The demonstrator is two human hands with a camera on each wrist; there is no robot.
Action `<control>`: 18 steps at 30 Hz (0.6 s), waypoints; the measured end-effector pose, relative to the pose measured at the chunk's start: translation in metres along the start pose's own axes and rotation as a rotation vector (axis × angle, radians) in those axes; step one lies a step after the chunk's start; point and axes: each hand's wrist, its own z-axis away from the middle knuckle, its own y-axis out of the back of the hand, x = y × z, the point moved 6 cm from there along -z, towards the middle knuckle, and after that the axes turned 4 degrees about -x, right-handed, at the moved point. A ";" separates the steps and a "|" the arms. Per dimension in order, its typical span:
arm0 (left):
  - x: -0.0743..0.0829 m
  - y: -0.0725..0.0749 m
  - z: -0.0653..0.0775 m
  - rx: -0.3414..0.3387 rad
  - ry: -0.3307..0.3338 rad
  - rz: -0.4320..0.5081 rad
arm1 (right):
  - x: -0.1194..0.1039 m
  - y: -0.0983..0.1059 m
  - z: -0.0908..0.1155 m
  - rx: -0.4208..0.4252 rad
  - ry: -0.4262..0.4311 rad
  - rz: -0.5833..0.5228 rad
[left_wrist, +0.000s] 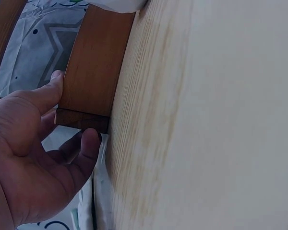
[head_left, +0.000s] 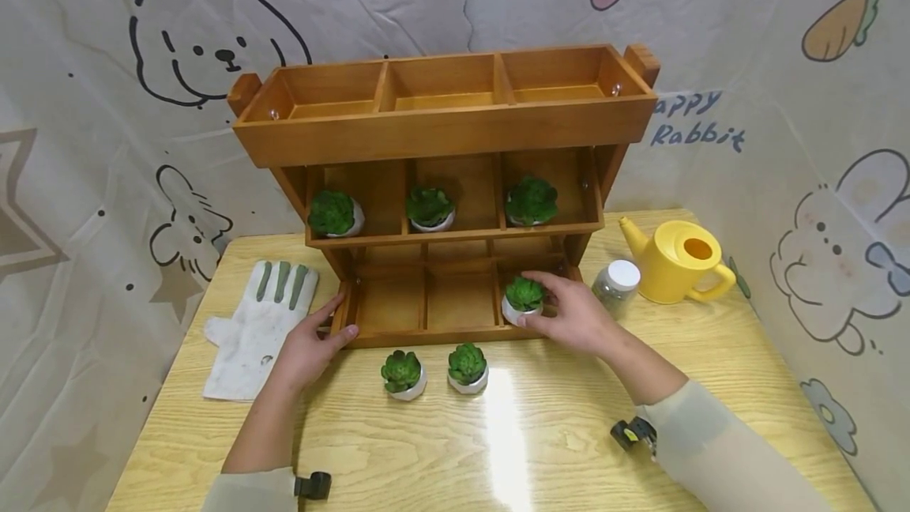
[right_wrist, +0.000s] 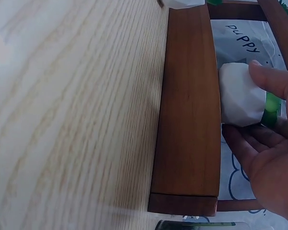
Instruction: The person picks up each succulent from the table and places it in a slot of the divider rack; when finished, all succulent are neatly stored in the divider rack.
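Note:
A three-tier wooden planter shelf (head_left: 444,137) stands on the table, each tier split into three compartments. My right hand (head_left: 574,313) pinches a small succulent in a white faceted pot (head_left: 522,313) at the bottom tier's right compartment. In the right wrist view, thumb and fingers hold opposite sides of the pot (right_wrist: 242,96), just behind the front board (right_wrist: 189,110). At the bottom tier's left end, my left hand (head_left: 310,348) grips the corner, its thumb over the edge. The left wrist view shows the fingers around that board end (left_wrist: 81,120).
Two potted succulents (head_left: 401,372) (head_left: 468,367) stand on the table before the shelf. Three more (head_left: 532,201) fill the middle tier. A white glove (head_left: 259,330) lies left; a white-lidded jar (head_left: 617,283) and a yellow watering can (head_left: 671,263) stand right. Patterned cloth hangs behind.

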 end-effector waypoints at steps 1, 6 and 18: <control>0.000 0.000 0.000 0.001 0.001 0.001 | 0.001 0.000 -0.001 -0.001 -0.004 0.000; -0.002 0.000 0.000 0.002 0.005 0.006 | 0.003 -0.002 -0.004 -0.005 -0.028 0.015; 0.000 0.000 0.000 0.005 -0.006 0.005 | 0.011 -0.011 -0.011 -0.025 -0.005 0.087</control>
